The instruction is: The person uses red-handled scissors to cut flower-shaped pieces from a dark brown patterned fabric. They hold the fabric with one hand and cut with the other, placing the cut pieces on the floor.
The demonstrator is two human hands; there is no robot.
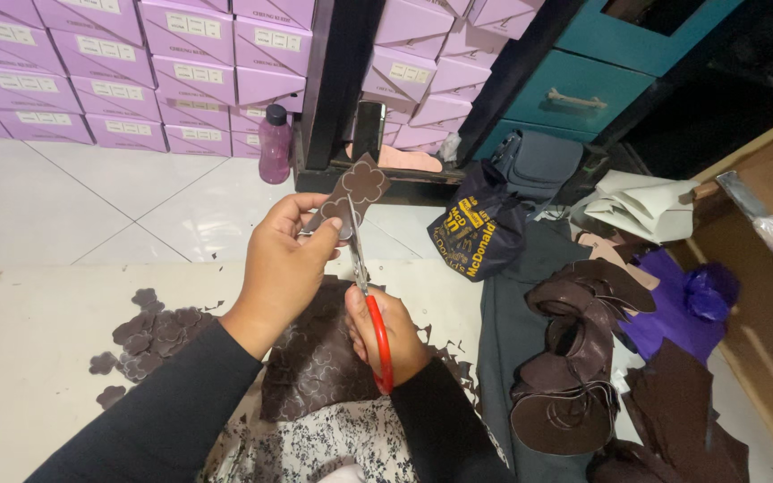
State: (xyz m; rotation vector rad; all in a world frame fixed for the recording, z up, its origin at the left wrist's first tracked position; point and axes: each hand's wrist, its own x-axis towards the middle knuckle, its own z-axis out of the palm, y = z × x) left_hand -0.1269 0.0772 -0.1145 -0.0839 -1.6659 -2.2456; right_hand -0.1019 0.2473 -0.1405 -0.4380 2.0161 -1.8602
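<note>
1. Setting: the person sits low over a pale work surface (38, 331) with a white tiled floor (91, 206) beyond it. Stacks of lilac boxes (118, 63) line the far wall, beside a teal cabinet (601, 80).

2. Stock material: a dark brown sheet (315, 358), embossed with flower outlines, lies across the person's lap under both forearms. A heap of curled brown offcuts (574, 358) sits well to the right, near a purple bag (691, 300).

3. Finished output: a loose pile of small cut flower pieces (149, 335) rests on the surface to the left of the left forearm.

4. Left hand (284, 268): closed in a pinch on the lower end of a brown strip piece (355, 192), holding it upright in front of the body. The piece carries one flower outline at its upper end.

5. Right hand (386, 335): closed through the red handles of the scissors (364, 277), fingers wrapped. The blades point up and meet the strip just beside the left thumb; whether they stand parted or closed at the cut is not clear.

6. Step in hand, as judged: trimming a single flower free from its strip, with the cut at the lower margin of the shape.

7. Next move, as judged: it calls for the left hand to turn the strip in small steps so the blades follow the scalloped outline, with short bites at each lobe and the thumb kept away from the blade line.

8. Minor items: a pink bottle (274, 143) stands on the floor by the boxes; a dark printed bag (476, 228) lies beyond the hands.
</note>
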